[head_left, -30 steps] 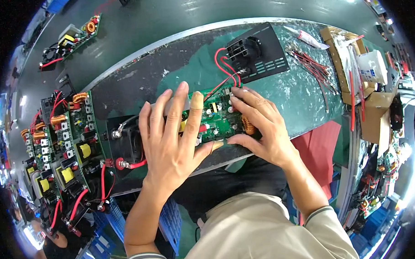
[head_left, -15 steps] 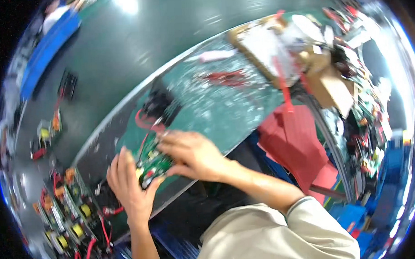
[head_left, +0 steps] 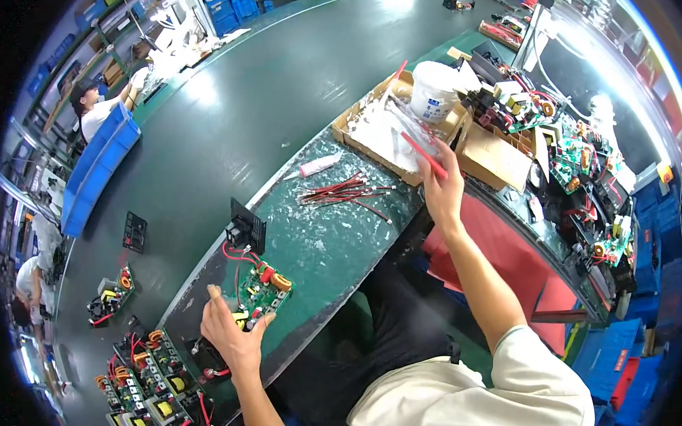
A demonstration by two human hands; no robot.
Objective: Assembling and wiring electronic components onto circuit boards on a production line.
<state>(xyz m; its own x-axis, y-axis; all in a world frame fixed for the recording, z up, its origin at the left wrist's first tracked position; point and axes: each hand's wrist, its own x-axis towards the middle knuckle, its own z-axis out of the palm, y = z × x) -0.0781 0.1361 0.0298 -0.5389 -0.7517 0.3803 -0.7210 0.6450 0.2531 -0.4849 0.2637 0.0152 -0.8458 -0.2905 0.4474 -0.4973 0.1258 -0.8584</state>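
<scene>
My left hand (head_left: 236, 337) is open at the near-left end of a green circuit board (head_left: 272, 294), fingers spread and thumb along the board's near edge. Whether the fingers press on it is hard to see. The board carries an orange-ringed coil and yellow parts. Red and black wires join it to a black finned block (head_left: 245, 227) just beyond. Farther right, my right hand (head_left: 444, 190) is closed around a slim red stick (head_left: 424, 155), raised by the edge of a cardboard tray (head_left: 346, 130) holding white material.
Red-and-black wire leads (head_left: 340, 192) and a white tube (head_left: 319, 166) lie on the green bench mat (head_left: 312, 248). A white bucket (head_left: 433, 97) stands at the tray. Several assembled boards (head_left: 155, 377) crowd the lower left. Left, a person (head_left: 97, 112) works behind a blue bin (head_left: 103, 172).
My right hand has left the circuit board, moved right and up to the tray, and closed on the red stick. My left hand has stayed by the board. The view has shifted.
</scene>
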